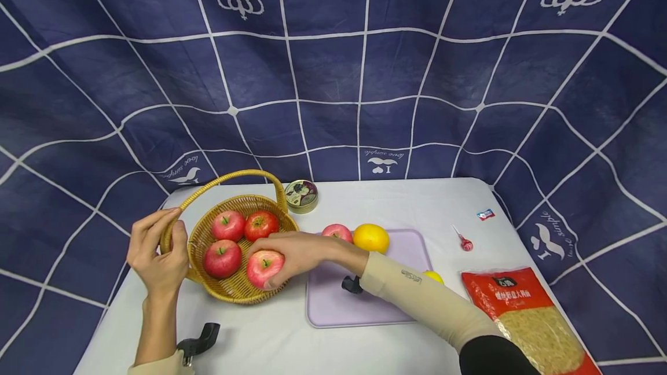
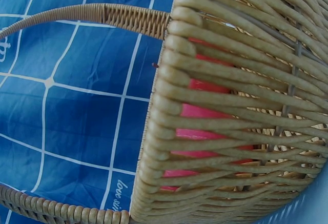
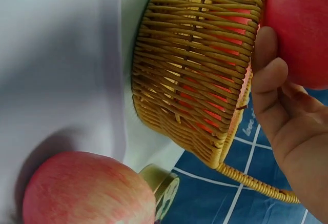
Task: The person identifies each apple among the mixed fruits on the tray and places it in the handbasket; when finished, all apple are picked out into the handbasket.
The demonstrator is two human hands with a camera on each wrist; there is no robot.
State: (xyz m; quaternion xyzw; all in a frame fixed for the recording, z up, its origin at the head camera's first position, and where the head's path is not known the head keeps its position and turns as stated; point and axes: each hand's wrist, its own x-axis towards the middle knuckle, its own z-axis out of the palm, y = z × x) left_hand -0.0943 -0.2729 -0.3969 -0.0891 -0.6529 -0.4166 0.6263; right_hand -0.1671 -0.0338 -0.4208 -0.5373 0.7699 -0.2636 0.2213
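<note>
apples (image 1: 228, 225) in basket (image 1: 237, 291) | mat (image 1: 333, 305) right of basket | tin (image 1: 301, 196) behind

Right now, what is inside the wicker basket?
The wicker basket holds three red apples, and the right hand grips a fourth apple at its front rim. The left hand holds the handle. The basket floor under the apples is hidden.

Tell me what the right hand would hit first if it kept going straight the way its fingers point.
The right hand, gripping an apple at the basket rim, points left across the basket. It would probably meet the apple lying in the near-left part first, though depth is hard to judge.
</note>
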